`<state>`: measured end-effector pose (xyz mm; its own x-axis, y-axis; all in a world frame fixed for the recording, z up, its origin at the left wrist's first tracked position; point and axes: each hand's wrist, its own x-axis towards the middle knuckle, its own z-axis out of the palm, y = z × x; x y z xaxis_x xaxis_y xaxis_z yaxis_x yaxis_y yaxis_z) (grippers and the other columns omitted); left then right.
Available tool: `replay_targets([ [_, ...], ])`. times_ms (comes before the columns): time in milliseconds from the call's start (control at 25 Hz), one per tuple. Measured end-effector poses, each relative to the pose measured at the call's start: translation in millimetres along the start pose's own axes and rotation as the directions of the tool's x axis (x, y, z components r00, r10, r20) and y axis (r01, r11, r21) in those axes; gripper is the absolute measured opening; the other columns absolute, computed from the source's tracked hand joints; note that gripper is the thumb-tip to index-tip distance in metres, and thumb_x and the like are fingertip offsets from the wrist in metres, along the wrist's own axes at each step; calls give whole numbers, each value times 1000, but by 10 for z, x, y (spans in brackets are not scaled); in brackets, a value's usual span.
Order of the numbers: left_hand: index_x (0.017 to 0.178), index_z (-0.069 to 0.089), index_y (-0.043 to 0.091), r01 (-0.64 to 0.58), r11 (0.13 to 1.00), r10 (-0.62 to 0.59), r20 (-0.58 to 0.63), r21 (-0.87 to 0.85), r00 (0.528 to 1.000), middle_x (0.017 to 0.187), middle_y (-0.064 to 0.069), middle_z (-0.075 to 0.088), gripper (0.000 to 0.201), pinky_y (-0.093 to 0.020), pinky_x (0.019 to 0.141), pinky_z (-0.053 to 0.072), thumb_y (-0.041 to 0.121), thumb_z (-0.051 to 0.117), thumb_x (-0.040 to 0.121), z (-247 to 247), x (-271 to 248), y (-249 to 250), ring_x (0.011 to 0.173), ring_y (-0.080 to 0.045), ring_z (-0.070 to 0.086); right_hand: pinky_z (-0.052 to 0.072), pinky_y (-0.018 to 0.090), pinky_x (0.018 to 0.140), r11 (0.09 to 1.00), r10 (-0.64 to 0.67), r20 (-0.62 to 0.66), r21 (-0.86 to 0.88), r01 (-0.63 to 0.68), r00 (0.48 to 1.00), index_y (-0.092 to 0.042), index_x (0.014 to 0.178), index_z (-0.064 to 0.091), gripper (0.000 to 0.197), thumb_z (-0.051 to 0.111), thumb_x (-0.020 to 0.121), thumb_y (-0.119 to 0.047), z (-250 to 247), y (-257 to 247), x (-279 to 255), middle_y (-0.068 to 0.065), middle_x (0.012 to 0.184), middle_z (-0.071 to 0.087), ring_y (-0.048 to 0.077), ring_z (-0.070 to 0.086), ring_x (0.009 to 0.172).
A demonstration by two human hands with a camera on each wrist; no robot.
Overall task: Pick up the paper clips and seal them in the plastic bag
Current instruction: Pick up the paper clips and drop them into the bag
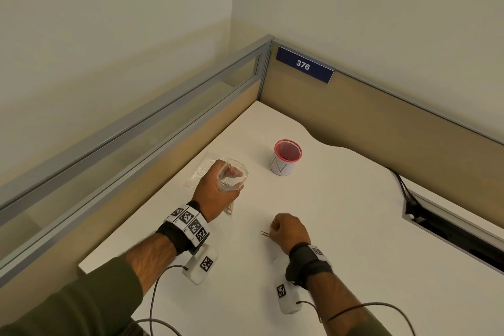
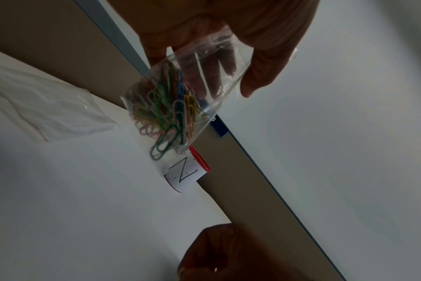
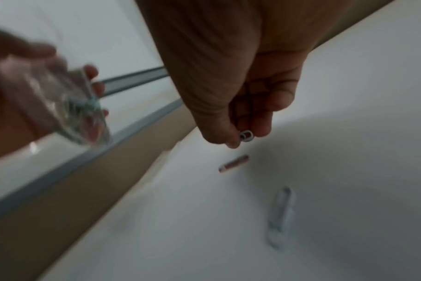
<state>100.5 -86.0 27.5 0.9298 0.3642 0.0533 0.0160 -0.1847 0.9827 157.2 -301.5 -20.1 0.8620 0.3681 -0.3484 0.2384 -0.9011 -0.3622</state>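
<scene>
My left hand (image 1: 218,185) holds a clear plastic bag (image 2: 204,79) up off the white table, mouth held wide. A bunch of coloured paper clips (image 2: 166,112) lies in the bag's bottom. My right hand (image 3: 243,138) hovers low over the table, thumb and finger pinching a small pale paper clip (image 3: 246,136). Just below the fingertips a reddish clip (image 3: 233,163) lies on the table, and a pale clip (image 3: 280,214) lies nearer the wrist. In the head view one loose clip (image 1: 265,234) shows left of the right hand (image 1: 274,229).
A red mesh cup (image 1: 286,157) with a paper label stands further back on the table (image 1: 354,213). A second flat plastic bag (image 1: 200,169) lies behind the left hand. Partition walls (image 1: 381,123) close the back and left. A cable slot (image 1: 450,229) opens at the right.
</scene>
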Motion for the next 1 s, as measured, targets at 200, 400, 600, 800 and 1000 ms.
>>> replay_targets([
  [200, 106, 59, 16, 3, 1000, -3, 18, 27, 1000, 108, -1, 68, 31, -38, 101, 52, 14, 76, 81, 43, 7, -52, 113, -17, 65, 50, 21, 69, 912, -89, -300, 360, 199, 950, -15, 82, 68, 4, 67, 84, -19, -656, -324, -149, -2, 82, 68, 12, 61, 74],
  [400, 106, 59, 23, -50, 994, 45, 55, 94, 997, 106, 6, 67, 33, -33, 92, 55, 15, 79, 81, 162, 15, -47, 107, -12, 65, 51, 13, 70, 802, -279, -429, 389, 454, 859, -21, 90, 69, 3, 67, 87, -20, -1192, -944, -282, -6, 88, 67, 9, 61, 80],
  [600, 99, 52, 32, -54, 995, 47, 79, 87, 996, 97, 10, 64, 37, -27, 81, 52, 12, 78, 82, 243, -4, 22, 98, -10, 65, 52, 19, 73, 812, -383, -402, 282, 511, 832, -20, 99, 71, 13, 66, 88, -26, -1139, -989, -310, -4, 93, 66, 8, 59, 81],
  [800, 105, 59, 19, -35, 998, 31, 67, 60, 997, 108, 4, 67, 30, -37, 99, 54, 17, 77, 80, 183, -87, 45, 114, -13, 63, 52, 27, 78, 929, -273, -304, 164, 332, 913, -23, 102, 65, 18, 68, 86, -30, -872, -338, -308, -6, 97, 60, 9, 57, 82],
  [1000, 103, 60, 23, -12, 999, 11, 50, 35, 999, 107, 2, 67, 32, -49, 102, 53, 28, 74, 75, 134, -207, 43, 115, -14, 64, 46, 32, 98, 991, -106, 82, -72, 112, 991, -35, 140, 35, 87, 81, 67, -42, -134, 277, -339, -2, 136, 35, 19, 41, 123],
])
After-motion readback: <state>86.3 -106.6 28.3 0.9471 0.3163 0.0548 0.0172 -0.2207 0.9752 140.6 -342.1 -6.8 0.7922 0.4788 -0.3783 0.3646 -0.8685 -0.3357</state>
